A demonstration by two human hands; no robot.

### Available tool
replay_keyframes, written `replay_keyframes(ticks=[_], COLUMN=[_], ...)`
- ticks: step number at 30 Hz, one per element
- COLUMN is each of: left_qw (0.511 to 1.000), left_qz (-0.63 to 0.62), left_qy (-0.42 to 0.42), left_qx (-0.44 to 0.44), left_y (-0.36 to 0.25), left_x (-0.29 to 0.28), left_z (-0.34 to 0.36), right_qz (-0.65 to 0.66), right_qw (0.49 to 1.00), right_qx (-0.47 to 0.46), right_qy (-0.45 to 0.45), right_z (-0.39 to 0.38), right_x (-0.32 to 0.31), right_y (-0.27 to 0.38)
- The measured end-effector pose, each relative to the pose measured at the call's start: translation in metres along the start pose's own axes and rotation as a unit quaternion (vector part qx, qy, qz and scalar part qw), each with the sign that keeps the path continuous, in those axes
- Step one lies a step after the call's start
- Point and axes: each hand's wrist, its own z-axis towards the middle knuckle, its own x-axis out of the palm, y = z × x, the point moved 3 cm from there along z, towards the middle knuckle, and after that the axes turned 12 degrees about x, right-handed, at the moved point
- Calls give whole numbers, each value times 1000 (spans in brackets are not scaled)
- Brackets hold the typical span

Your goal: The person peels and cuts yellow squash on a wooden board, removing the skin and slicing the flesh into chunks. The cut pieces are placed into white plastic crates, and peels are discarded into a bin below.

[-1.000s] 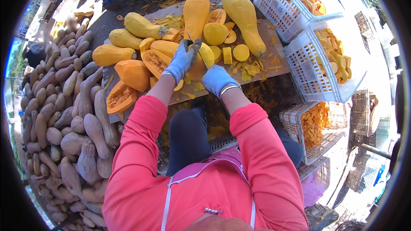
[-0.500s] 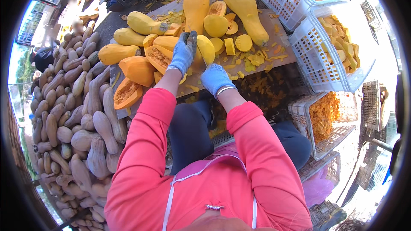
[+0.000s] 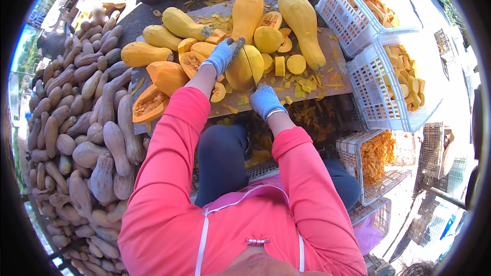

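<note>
A peeled yellow squash piece (image 3: 238, 73) lies near the board's front edge. My left hand (image 3: 223, 55), in a blue glove with dark fingertips, grips it from its far left side. My right hand (image 3: 266, 101), gloved alike, is closed round a knife at the piece's near right; the handle is hidden in the fist. The thin knife blade (image 3: 251, 66) runs into the squash, leaving a slice to its right. Around them on the board (image 3: 335, 71) lie a tall peeled squash (image 3: 247, 15), cut chunks (image 3: 280, 66) and a halved squash (image 3: 151, 107) with its seeds showing.
Unpeeled squashes (image 3: 87, 117) are heaped on the left. At the right stand white crates (image 3: 381, 84) of cut pieces, with a crate of orange pulp (image 3: 378, 156) below. Peelings (image 3: 307, 79) litter the board. My knees are close to its front edge.
The knife blade is now in the squash piece, and a cut line shows across it. My left hand has shifted slightly right on the piece. The whole view has tilted a little.
</note>
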Motion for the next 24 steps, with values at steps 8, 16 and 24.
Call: replay_keyframes(ticks=[8, 16, 24], left_qw=[990, 991, 992], left_qz=[116, 9, -42], left_qy=[30, 53, -1], left_qx=[-72, -124, -115], left_y=[14, 28, 24], left_x=[-11, -12, -15], left_z=[16, 1, -10], right_qz=[-216, -269, -201], right_qw=[968, 954, 976], right_qx=[-76, -85, -23], right_qy=[99, 99, 75], right_z=[14, 10, 11], right_x=[-26, -12, -10], right_y=[21, 14, 14])
